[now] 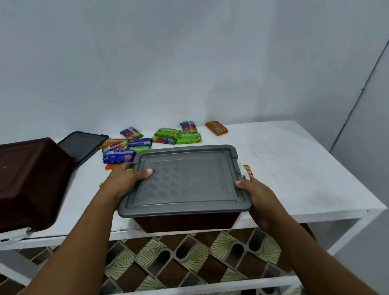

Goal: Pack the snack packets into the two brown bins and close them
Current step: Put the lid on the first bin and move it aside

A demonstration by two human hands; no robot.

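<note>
At the front edge of a white table (294,162), a person's left hand (124,179) and right hand (261,196) grip the grey lid (186,180) on a brown bin (185,222), thumbs on top, fingers curled round its rim. Snack packets (164,135) lie scattered behind, a second bin (21,182) overturned at left.

You had two brown bins before you, the middle bin (185,221) and the left bin (21,182). You had two grey lids, the fitted lid (184,178) and the loose lid (81,144). About thirteen snack packets (168,132) showed, but they overlapped, so the exact count was unclear. There was one table (294,162), and two hands, your left hand (126,178) and right hand (260,195).
</note>
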